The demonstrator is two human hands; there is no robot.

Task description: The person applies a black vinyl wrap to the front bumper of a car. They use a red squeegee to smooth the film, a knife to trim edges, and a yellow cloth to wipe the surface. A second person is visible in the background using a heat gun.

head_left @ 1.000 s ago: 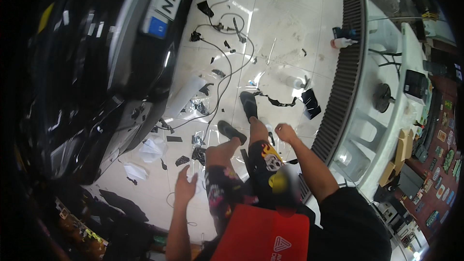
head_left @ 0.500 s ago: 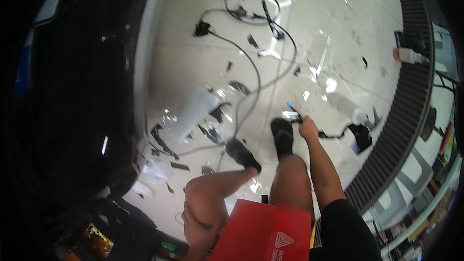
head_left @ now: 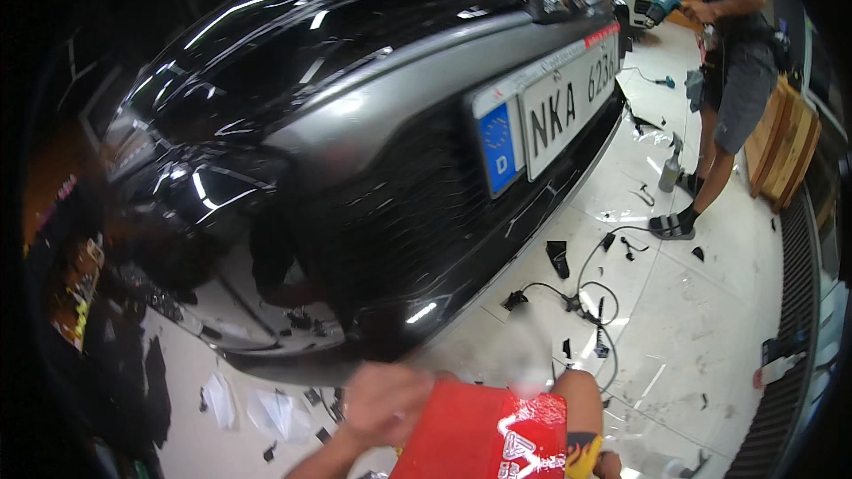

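The blurred left hand is held beside a flat red panel, near the lower front of a glossy black car standing over pale floor tiles; contact and finger spread cannot be told. The right hand is mostly cut off, its grip unclear.

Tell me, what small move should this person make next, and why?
I'd suggest steadying the left hand before it touches the black car bumper: the hand looks blurred, appears close to the bumper's lower edge, and whether it holds anything is unclear.
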